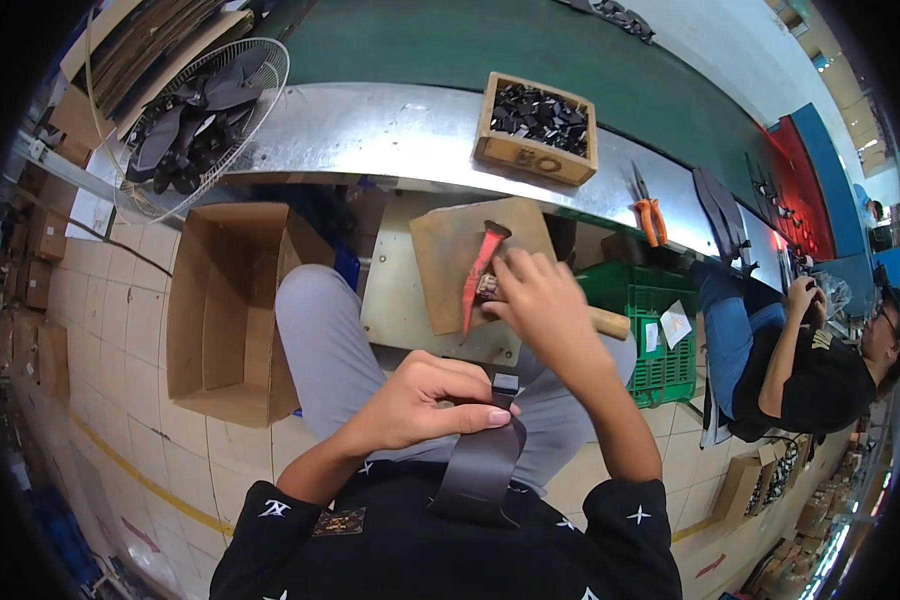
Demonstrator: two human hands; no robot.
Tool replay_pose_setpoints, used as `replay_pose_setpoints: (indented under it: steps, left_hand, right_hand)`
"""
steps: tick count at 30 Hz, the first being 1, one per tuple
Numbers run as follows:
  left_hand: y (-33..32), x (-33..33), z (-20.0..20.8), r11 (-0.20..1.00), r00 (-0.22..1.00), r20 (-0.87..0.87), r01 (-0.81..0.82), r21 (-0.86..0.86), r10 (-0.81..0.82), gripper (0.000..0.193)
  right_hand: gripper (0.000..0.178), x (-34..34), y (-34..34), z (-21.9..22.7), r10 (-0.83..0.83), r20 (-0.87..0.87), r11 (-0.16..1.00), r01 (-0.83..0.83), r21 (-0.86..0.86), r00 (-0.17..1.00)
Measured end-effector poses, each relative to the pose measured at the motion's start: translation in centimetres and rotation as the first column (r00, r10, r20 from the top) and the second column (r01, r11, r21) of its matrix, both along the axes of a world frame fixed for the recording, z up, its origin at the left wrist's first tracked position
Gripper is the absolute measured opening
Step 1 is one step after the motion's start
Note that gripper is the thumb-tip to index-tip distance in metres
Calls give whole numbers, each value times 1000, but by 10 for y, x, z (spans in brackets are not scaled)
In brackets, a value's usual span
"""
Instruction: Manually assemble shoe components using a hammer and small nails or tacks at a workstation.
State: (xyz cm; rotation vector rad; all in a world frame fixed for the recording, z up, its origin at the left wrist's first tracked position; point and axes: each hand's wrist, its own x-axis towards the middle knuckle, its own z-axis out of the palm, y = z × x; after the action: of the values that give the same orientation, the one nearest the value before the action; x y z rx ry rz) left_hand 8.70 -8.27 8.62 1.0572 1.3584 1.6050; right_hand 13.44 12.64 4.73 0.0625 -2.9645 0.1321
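Observation:
My left hand [432, 402] is closed, pinching a dark, flat strap [482, 470] between thumb and fingers. A small black piece with a shiny face [507, 382] sits at the strap's upper end. The strap's broad lower part hangs against my shirt. My right hand [545, 300] curls from above over a hammer [610, 322]. Its wooden handle comes out to the right of my wrist, and its head, partly hidden, shows by my fingertips. Beside those fingers a red tool with a dark, flared end [485, 262] lies on a brown board [435, 262].
A metal-edged bench [370, 130] runs across ahead. On it are a wooden box of small black pieces [538, 130], orange-handled pliers [650, 208] and a wire basket of dark straps [270, 75]. A cardboard box [202, 320] stands left, a green crate [660, 370] right. A co-worker [820, 370] sits far right.

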Motion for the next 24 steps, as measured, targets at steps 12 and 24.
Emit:
replay_pose_setpoints:
  steps: [12, 24]
  left_hand:
    - [-5, 25, 21, 936, 918, 185, 342, 81, -351, 26]
    - [-7, 27, 31, 912, 894, 185, 407, 52, -409, 27]
  right_hand:
    - [35, 70, 4, 85, 578, -158, 188, -319, -929, 801]
    - [48, 63, 19, 60, 148, -15, 771, -125, -625, 989]
